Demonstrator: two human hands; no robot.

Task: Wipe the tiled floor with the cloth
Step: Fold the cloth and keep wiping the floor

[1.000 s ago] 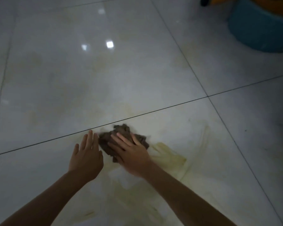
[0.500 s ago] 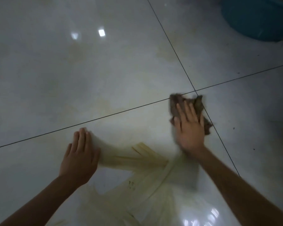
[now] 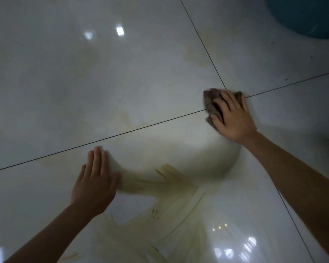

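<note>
A crumpled brown cloth (image 3: pixel 209 103) lies on the glossy white tiled floor (image 3: pixel 122 82), right where two dark grout lines cross. My right hand (image 3: pixel 233 116) presses down on the cloth with its fingers spread flat, covering most of it. Flat on the tile to the lower left, my left hand (image 3: pixel 95 181) rests with straight fingers and holds nothing. Yellowish smeared streaks (image 3: pixel 171 188) fan across the tile between and below my hands.
A teal round tub (image 3: pixel 308 18) stands on the floor at the top right corner. Small dark specks (image 3: pixel 155 213) sit in the yellow smear near the bottom centre. Ceiling lights reflect off the wet tiles.
My right hand has swept the cloth from beside my left hand out to the right and up to the grout crossing. The left hand has stayed planted.
</note>
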